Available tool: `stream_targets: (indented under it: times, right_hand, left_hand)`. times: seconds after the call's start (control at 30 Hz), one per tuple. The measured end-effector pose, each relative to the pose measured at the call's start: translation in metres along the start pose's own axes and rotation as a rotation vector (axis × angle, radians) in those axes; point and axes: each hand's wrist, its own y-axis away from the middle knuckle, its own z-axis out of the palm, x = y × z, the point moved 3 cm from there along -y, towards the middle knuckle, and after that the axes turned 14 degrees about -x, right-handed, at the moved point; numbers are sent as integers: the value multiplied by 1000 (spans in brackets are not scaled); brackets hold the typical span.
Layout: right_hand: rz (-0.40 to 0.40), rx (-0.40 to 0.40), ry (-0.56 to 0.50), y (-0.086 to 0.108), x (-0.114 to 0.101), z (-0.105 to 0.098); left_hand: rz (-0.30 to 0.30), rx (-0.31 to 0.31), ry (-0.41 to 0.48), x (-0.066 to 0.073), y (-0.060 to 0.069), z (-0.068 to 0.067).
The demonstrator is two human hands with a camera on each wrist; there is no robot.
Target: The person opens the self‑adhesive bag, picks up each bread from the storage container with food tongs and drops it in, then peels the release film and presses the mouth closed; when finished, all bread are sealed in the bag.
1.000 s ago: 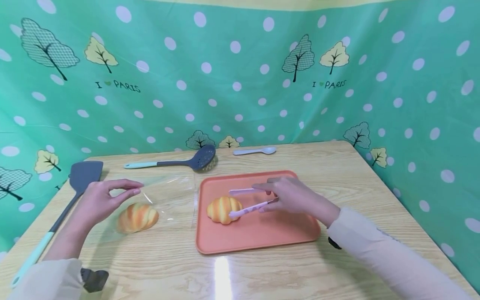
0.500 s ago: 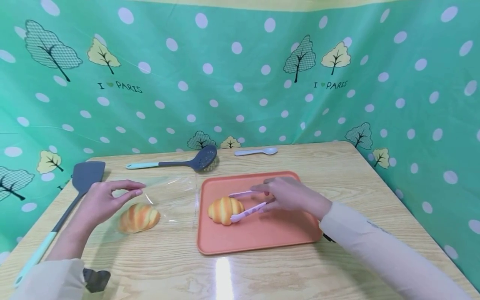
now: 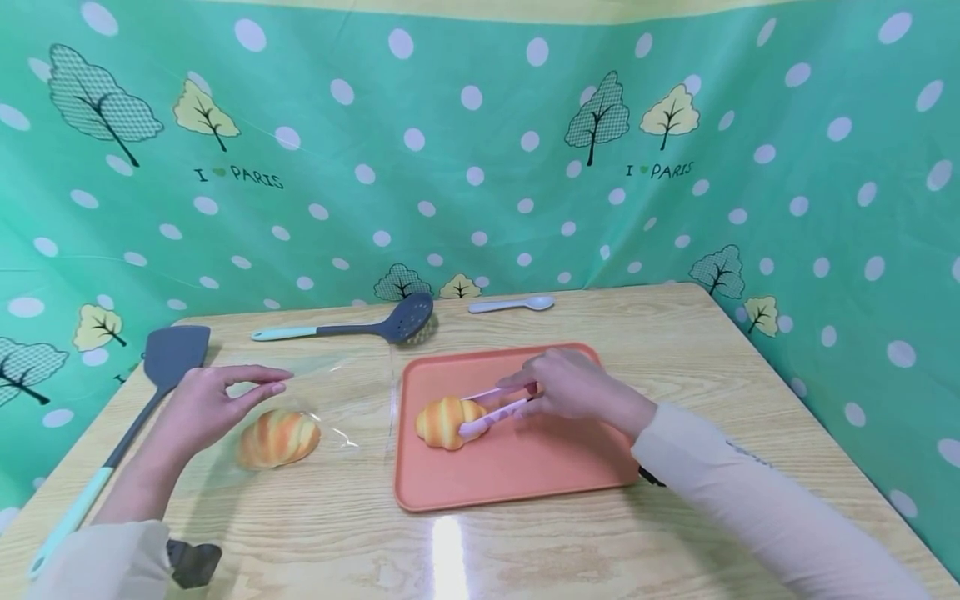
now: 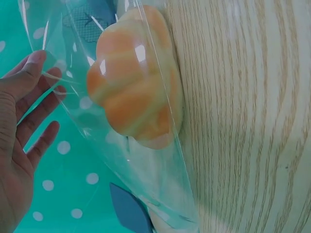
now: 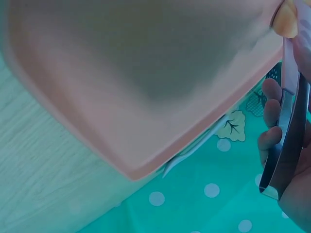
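In the head view my left hand [image 3: 201, 412] pinches the upper edge of a clear plastic bag [image 3: 358, 392] between thumb and fingers. Inside that bag lies a croissant [image 3: 277, 438], also seen large in the left wrist view as a golden croissant [image 4: 138, 82] behind shiny film. My right hand [image 3: 573, 385] grips lilac-tipped tongs [image 3: 495, 417]. Their two arms straddle the right end of a second croissant [image 3: 442, 423], which sits on a pink tray [image 3: 540, 471]. The right wrist view shows the tongs' metal spring end [image 5: 284, 155] in the palm.
A dark turner [image 3: 174, 358] with a mint handle lies along the left table edge. Behind the bag rests a slotted skimmer [image 3: 408, 318]. A small pale spoon [image 3: 517, 305] lies behind the tray. Green dotted cloth [image 3: 480, 167] surrounds the wooden table [image 3: 337, 533].
The tongs' arms have come closer together against the croissant on the tray, and my right hand has shifted slightly. My left hand holds its place at the bag.
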Motion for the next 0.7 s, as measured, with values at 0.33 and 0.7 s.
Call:
stream_targets:
  times: [0.33,0.7]
  right_hand:
    - [-5,80,10,4,-3,6]
    - [-104,228,152,16,-12,9]
  left_hand:
    - [-3,19,-20,0,1,0]
    - [-1,21,-19,1,1,0]
